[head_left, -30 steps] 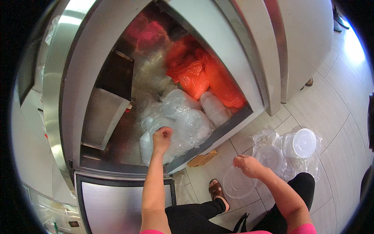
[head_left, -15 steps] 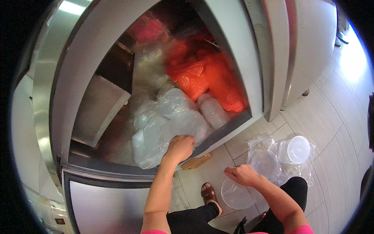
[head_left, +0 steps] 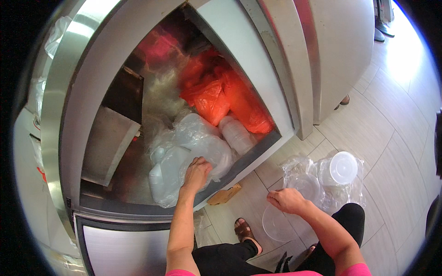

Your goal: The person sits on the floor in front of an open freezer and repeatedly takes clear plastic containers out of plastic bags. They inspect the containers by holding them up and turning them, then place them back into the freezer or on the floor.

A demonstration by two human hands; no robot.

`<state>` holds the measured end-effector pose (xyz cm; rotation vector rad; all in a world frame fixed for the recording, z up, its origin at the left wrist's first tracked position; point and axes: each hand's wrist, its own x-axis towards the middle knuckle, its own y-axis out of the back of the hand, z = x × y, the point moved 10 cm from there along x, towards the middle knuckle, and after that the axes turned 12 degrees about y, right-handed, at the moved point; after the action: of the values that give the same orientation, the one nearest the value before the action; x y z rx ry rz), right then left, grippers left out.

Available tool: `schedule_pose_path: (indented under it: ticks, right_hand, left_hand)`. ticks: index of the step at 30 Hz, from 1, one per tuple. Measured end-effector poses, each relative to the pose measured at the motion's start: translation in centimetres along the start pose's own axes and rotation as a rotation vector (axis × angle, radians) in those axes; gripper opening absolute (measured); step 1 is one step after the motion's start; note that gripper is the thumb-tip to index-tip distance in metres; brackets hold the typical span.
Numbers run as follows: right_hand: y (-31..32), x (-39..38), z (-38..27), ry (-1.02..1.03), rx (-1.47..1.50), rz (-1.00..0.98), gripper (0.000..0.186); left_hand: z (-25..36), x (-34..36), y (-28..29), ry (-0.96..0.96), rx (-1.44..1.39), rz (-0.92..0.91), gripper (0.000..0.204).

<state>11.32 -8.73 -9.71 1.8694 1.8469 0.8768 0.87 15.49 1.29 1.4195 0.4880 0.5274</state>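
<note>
My left hand (head_left: 198, 172) is closed on a clear plastic bag (head_left: 216, 152) of white, translucent containers (head_left: 166, 175), at the front of the open appliance's compartment. A stack of clear cylindrical containers (head_left: 237, 135) lies beside the bag, below red plastic bags (head_left: 246, 103). My right hand (head_left: 285, 200), fingers curled, hangs over a round clear lid or shallow dish (head_left: 276, 227) near the floor; what it holds, if anything, I cannot make out. Just beyond it, wrapped containers and a white-lidded tub (head_left: 343, 168) rest on the floor.
A metal box (head_left: 103, 142) sits at the compartment's left. The appliance's rim (head_left: 264, 152) runs diagonally above a cardboard piece (head_left: 223, 194) on the tiled floor (head_left: 386, 124). My sandalled foot (head_left: 242, 230) is below. Another person's shoes (head_left: 382, 30) show at top right.
My left hand moved rightward over the bag, then slightly back left, and the bag shifted a little toward me. My right hand stays near the clear round piece. The view shifted slightly.
</note>
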Motion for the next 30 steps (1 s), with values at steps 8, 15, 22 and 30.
schedule_pose_path:
  ticks: [8,15,22,30]
  right_hand:
    - [0.1,0.0,0.5,-0.013,-0.032,0.006,0.028]
    - [-0.2,-0.1,0.8,-0.035,-0.026,-0.007,0.029]
    - [-0.2,-0.2,1.3,-0.063,-0.033,-0.011,0.031]
    - [-0.6,-0.3,1.8,-0.06,-0.03,-0.017,0.03]
  left_hand:
    - [0.8,-0.4,-0.7,-0.078,0.033,-0.078,0.012]
    - [2.0,0.3,-1.4,-0.091,0.292,-0.062,0.019]
    - [0.9,0.6,4.9,0.099,-0.027,0.255,0.011]
    - [1.2,0.3,0.1,0.069,0.248,0.086,0.019]
